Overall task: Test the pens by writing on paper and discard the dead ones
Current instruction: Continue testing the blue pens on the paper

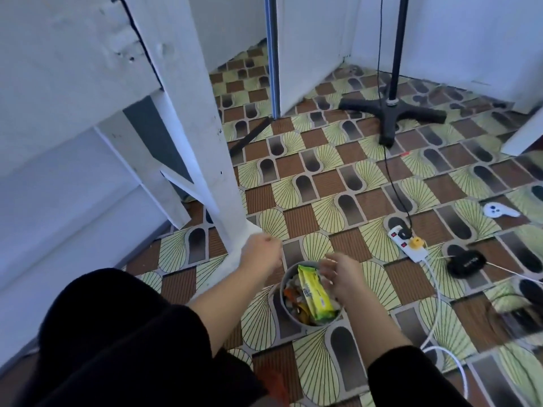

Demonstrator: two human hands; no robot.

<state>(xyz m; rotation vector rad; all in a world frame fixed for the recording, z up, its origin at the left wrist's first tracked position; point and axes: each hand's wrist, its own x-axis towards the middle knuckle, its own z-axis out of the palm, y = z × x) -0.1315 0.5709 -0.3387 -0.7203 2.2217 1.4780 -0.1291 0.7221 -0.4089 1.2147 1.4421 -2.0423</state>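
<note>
1. Head view: patterned floor (pixel 323 183) fills frame; white counter leg (pixel 205 142) at 10 o'clock.
2. Small round bin (pixel 289 314) at 6 o'clock, stuffed with wrappers, yellow packet (pixel 314 295) on top; likely the discard spot.
3. Right hand (pixel 340 277) hovers over bin rim, fingers loose, apparently gripping nothing.
4. Left hand (pixel 261 252) near the leg, fingers curled; contents: cannot tell.
5. No pen or paper visible.

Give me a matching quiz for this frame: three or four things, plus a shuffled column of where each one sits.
Things:
1. yellow wrapper
2. power strip
3. right hand
4. stand base

Places:
A. far floor, near the white wall
B. inside the bin
C. over the bin's right rim
D. floor, right of the bin

Pairs: 1-B, 2-D, 3-C, 4-A
</note>
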